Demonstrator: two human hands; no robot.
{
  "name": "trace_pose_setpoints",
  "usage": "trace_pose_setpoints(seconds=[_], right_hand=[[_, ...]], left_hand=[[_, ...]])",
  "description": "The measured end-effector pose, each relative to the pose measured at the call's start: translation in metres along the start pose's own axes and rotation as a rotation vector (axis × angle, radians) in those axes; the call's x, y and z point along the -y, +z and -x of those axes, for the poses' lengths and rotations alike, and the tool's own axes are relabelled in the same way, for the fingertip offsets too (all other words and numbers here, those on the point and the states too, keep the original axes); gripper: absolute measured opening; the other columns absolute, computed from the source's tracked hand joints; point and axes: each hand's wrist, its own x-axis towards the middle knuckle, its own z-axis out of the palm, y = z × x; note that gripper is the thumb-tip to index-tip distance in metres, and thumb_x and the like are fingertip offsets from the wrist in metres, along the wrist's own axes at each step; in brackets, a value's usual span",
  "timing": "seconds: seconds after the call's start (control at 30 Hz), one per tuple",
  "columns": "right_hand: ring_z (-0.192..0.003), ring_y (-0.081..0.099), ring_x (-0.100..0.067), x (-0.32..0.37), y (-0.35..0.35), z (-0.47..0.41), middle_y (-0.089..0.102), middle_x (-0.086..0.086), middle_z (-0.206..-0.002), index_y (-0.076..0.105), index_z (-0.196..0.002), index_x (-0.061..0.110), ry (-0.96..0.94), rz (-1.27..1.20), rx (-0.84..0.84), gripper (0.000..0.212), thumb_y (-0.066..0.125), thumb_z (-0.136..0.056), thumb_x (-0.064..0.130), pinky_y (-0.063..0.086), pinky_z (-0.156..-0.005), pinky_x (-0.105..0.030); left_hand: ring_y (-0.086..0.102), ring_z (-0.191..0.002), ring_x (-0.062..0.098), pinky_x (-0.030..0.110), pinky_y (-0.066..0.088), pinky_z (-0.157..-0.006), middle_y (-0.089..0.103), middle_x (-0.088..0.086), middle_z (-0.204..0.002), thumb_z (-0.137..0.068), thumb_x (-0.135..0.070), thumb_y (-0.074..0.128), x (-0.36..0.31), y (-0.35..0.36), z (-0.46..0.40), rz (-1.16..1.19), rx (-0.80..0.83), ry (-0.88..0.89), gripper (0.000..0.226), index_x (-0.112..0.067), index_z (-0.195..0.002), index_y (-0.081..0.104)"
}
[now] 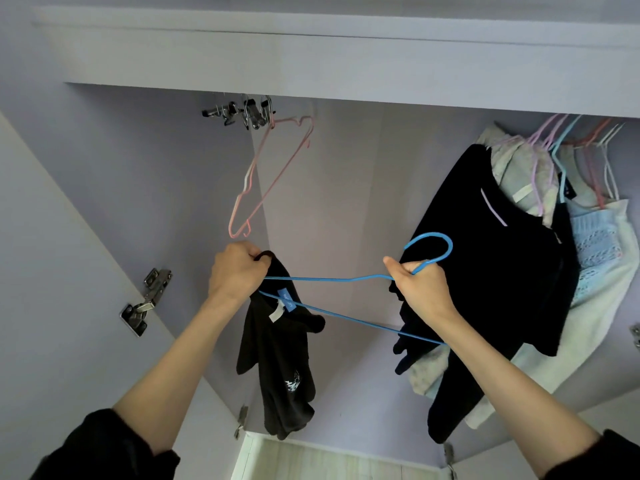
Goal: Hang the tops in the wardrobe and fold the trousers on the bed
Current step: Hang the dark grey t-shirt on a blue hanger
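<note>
A black top (277, 358) with a blue neck label dangles inside the open wardrobe (346, 168). My left hand (235, 271) grips its collar at one end of a blue wire hanger (332, 296). My right hand (420, 289) holds the same hanger just below its hook. One arm of the hanger runs through the neck opening of the top; the rest of the garment hangs bunched below it.
Empty pink hangers (266, 171) hang from the rail at the upper left, beside metal clip hangers (249, 114). Several hung tops (502, 254), black, white and pale blue, fill the right side. Door hinges (145, 303) sit on the left panel.
</note>
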Motion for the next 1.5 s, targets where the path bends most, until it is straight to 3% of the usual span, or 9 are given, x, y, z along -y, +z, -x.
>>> trace_pose_setpoints(seconds=[0.3,0.43,0.6,0.7,0.8,1.07,1.2,1.33,1.5], right_hand=[[-0.044,0.029,-0.018,0.022,-0.004,0.007,0.024,0.002,-0.040,0.022,-0.043,0.016,-0.028,0.147,-0.069,0.063,0.059,-0.089,0.037,0.027,-0.051,-0.029],[-0.055,0.047,-0.027,0.050,0.021,0.021,0.054,-0.005,-0.050,0.048,-0.047,0.009,-0.096,0.341,-0.017,0.060,0.046,-0.094,0.046,0.041,-0.059,-0.035],[-0.037,0.047,-0.001,0.066,0.040,0.030,0.067,0.000,-0.057,0.044,-0.032,0.014,-0.118,-0.028,-0.019,0.071,0.040,-0.097,0.041,0.032,-0.050,-0.016],[-0.041,0.050,0.006,0.065,0.035,0.030,0.065,-0.010,-0.053,0.058,-0.058,-0.014,-0.087,-0.124,-0.060,0.069,0.039,-0.098,0.040,0.038,-0.051,-0.009],[-0.044,0.052,0.006,0.070,0.029,0.029,0.065,-0.007,-0.051,0.056,-0.063,-0.018,-0.111,-0.187,-0.105,0.067,0.043,-0.097,0.037,0.037,-0.053,-0.005],[-0.075,0.042,-0.006,0.061,0.018,0.051,0.043,0.010,-0.082,0.061,-0.084,0.003,-0.752,-0.012,-0.364,0.022,0.060,-0.086,0.026,0.036,-0.071,-0.017],[-0.057,0.050,-0.012,0.001,0.037,0.074,0.053,0.004,-0.067,0.063,-0.091,0.011,-0.649,0.236,-0.071,0.022,0.063,-0.086,0.033,0.044,-0.055,-0.027],[-0.100,0.061,-0.021,-0.051,0.043,0.057,0.061,-0.001,-0.111,0.052,-0.125,0.019,-0.283,0.788,0.387,0.053,0.048,-0.089,0.058,0.046,-0.080,-0.031],[-0.104,0.061,-0.027,-0.079,0.022,0.037,0.061,-0.005,-0.116,0.040,-0.136,0.025,-0.242,0.891,0.356,0.052,0.040,-0.094,0.055,0.047,-0.078,-0.033]], left_hand=[[0.058,-0.075,0.030,0.031,0.042,-0.063,0.062,0.008,-0.071,-0.088,-0.018,0.058,-0.009,-0.004,0.016,-0.124,-0.017,0.107,0.019,-0.020,-0.069,0.054],[0.055,-0.071,0.024,0.028,0.039,-0.063,0.062,0.002,-0.068,-0.085,-0.018,0.059,-0.037,0.006,0.038,-0.122,0.023,0.218,0.017,-0.022,-0.069,0.055],[0.059,-0.079,0.021,0.032,0.045,-0.067,0.059,0.000,-0.077,-0.089,-0.020,0.057,-0.051,0.003,0.056,-0.177,0.053,0.492,0.011,-0.017,-0.084,0.067],[0.053,-0.096,0.020,0.036,0.044,-0.086,0.058,0.004,-0.101,-0.093,-0.025,0.054,-0.047,-0.007,0.052,-0.315,0.096,0.750,0.024,-0.014,-0.110,0.068],[0.059,-0.097,0.019,0.031,0.046,-0.085,0.064,0.003,-0.106,-0.094,-0.022,0.054,-0.049,-0.013,0.052,-0.253,0.280,0.792,0.028,-0.013,-0.119,0.062],[0.062,-0.092,0.026,0.039,0.049,-0.083,0.068,0.009,-0.100,-0.092,-0.012,0.058,-0.051,-0.016,0.044,-0.213,0.069,0.710,0.021,-0.008,-0.110,0.067],[0.062,-0.087,0.028,0.039,0.049,-0.081,0.068,0.011,-0.094,-0.091,-0.011,0.059,-0.056,-0.022,0.045,-0.159,-0.012,0.735,0.019,-0.006,-0.107,0.068],[0.060,-0.078,0.022,0.019,0.042,-0.073,0.068,0.008,-0.088,-0.090,-0.010,0.059,-0.060,-0.033,0.046,-0.103,-0.068,0.752,0.017,-0.005,-0.104,0.069],[0.054,-0.066,0.012,0.008,0.036,-0.066,0.065,0.003,-0.075,-0.091,-0.010,0.059,-0.047,-0.053,0.037,-0.077,-0.146,0.667,0.012,-0.007,-0.097,0.069]])
